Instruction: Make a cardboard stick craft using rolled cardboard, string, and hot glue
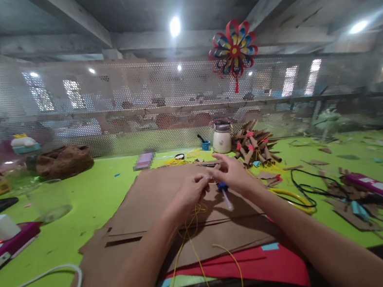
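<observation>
Left hand (195,188) is holding its fingers curled in; right hand (231,170) is meeting its fingertips, partly spread. Whether either is gripping anything, I cannot tell. Cord (195,247) is hanging below them across cardboard (159,193), looking light, limp, tangle-prone; pinching near its end seems soundest.

Cardboard (139,207) on table (96,192), string (240,273) over front edge; cup (52,203) left; jar (222,139) behind.

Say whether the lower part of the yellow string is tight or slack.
Slack: the yellow string curves in loose loops over the cardboard.
</observation>
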`<control>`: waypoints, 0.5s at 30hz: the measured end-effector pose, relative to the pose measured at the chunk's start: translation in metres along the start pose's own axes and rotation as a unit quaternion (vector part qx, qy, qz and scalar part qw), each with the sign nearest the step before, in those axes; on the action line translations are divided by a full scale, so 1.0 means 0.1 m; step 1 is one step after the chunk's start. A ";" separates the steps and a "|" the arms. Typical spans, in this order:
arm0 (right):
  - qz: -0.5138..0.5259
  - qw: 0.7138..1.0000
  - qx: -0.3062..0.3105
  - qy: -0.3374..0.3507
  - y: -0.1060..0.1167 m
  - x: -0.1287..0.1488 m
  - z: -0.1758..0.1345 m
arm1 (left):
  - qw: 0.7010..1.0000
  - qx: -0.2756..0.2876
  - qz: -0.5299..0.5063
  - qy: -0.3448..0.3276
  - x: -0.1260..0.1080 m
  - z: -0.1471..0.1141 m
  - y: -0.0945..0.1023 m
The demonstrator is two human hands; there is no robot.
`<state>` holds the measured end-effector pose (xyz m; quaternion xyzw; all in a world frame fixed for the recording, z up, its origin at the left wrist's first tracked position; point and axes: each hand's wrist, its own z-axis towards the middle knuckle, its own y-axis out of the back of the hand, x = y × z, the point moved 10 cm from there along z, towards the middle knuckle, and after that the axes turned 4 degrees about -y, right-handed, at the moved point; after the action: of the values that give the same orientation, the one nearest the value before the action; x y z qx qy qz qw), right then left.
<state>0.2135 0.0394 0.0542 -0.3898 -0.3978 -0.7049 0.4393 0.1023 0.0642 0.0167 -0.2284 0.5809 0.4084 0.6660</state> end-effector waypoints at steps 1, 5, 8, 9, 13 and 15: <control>-0.022 1.000 -0.002 0.017 -0.02 0.04 -0.02 | 1.000 0.003 0.003 -0.004 -0.01 0.00 0.00; -0.020 0.999 0.000 0.038 -0.06 0.07 -0.05 | 1.000 0.012 0.012 0.002 -0.01 -0.01 -0.02; 0.010 1.000 0.009 0.023 -0.06 0.03 -0.04 | 1.000 0.014 0.011 0.010 0.02 0.00 -0.02; 0.020 1.000 0.012 0.015 -0.06 0.01 -0.03 | 1.000 0.014 0.011 0.013 0.03 0.00 -0.02; 0.036 0.999 0.024 -0.009 -0.05 -0.06 0.01 | 1.000 0.018 0.002 0.024 0.08 0.00 -0.01; 0.037 0.999 0.031 -0.018 -0.05 -0.10 0.03 | 0.999 0.028 -0.018 0.031 0.11 0.00 -0.03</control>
<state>0.2129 0.0464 0.0455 -0.4028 -0.4126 -0.6681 0.4703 0.1045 0.0652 0.0058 -0.2321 0.6083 0.3726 0.6613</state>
